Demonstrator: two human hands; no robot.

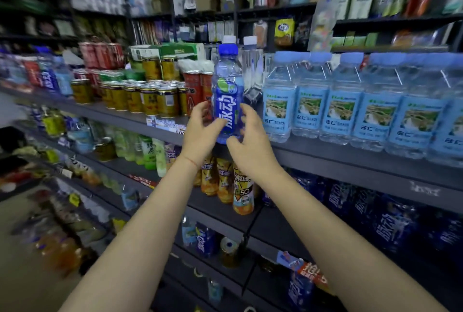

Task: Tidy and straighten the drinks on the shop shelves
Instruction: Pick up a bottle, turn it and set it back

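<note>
A blue drink bottle (pixel 227 91) with a blue cap and white lettering stands upright at the front edge of the grey shelf (pixel 350 159). My left hand (pixel 200 131) is at its left side, thumb touching the label, fingers spread. My right hand (pixel 246 141) is at its right side and base with the fingers curved near the bottle. Neither hand is clearly wrapped round it. To the right stands a row of several light-blue water bottles (pixel 340 101).
Yellow cans (pixel 150 99) and tall red cans (pixel 194 91) fill the same shelf to the left. Orange juice bottles (pixel 241 186) and dark blue bottles (pixel 390 221) stand on the shelf below. Higher shelves hold packaged goods. The floor lies at lower left.
</note>
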